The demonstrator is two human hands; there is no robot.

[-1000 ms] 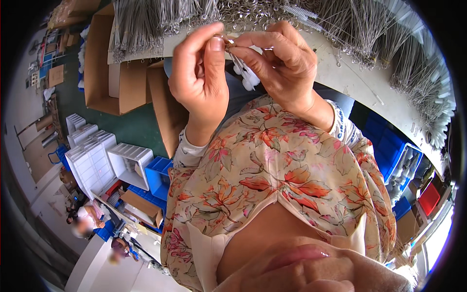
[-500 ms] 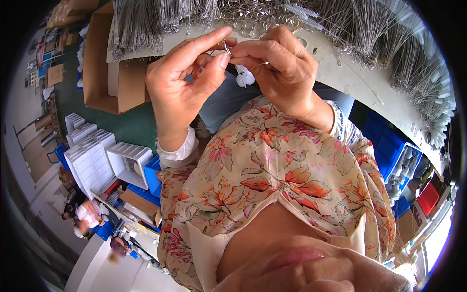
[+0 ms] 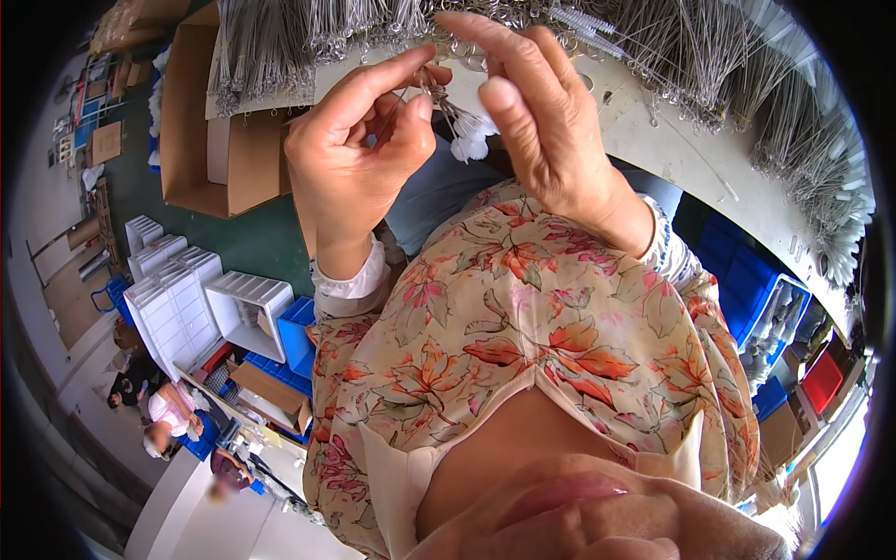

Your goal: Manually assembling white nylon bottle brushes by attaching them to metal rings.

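Note:
My left hand (image 3: 359,140) is closed, its thumb and fingers pinching a small bunch of thin wire-handled brushes (image 3: 474,140). Their white bristle ends hang down to the right of the hand, in front of my lap. Just right of the bunch is my right hand (image 3: 560,131), thumb and fingers apart, with nothing visible in it. Its index finger reaches up toward a pile of loose metal rings (image 3: 474,61) on the table. What exactly sits at the left fingertips is partly hidden by the fingers.
The pale table (image 3: 677,154) carries bundles of wire brushes at left (image 3: 266,56) and a long heap of brushes (image 3: 803,149) at right. A cardboard box (image 3: 252,168) stands left, near white crates (image 3: 177,303). Blue bins (image 3: 737,280) are at right. Several people are far left.
My right hand has let go at the left fingertips, opened and moved slightly away to the right. The white bristle ends now show more between my hands.

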